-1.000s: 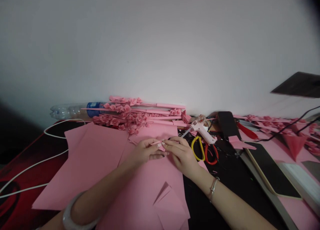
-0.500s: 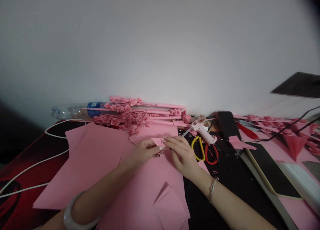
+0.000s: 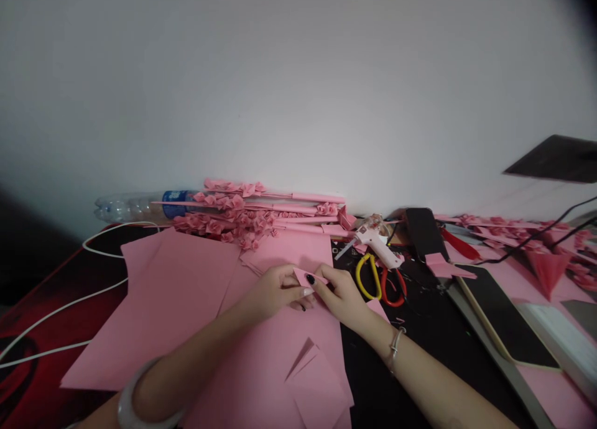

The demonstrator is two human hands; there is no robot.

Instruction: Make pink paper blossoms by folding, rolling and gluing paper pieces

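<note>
Between my two hands is a small folded piece of pink paper (image 3: pixel 302 276), held above the pink sheets. My left hand (image 3: pixel 275 289) pinches its left side, thumb in front and fingers behind. From the right, my right hand (image 3: pixel 339 294) grips it too, its dark-nailed thumb pressed on the front face. Part of the paper is hidden by the fingers. Below lie large pink paper sheets (image 3: pixel 261 360) and a stack of smaller pink squares (image 3: pixel 321 388) with one corner folded up.
Pink paper flowers (image 3: pixel 249 224) on stems lie along the wall by a plastic bottle (image 3: pixel 130 206). To the right are a glue gun (image 3: pixel 380 247), scissors with yellow and red handles (image 3: pixel 394 287), a black phone (image 3: pixel 422 230) and a larger phone-like device (image 3: pixel 506 314). White cable (image 3: pixel 60 304) runs at left.
My right hand has shifted its grip, bringing its thumb onto the front of the folded paper. The paper has turned and sits slightly lower.
</note>
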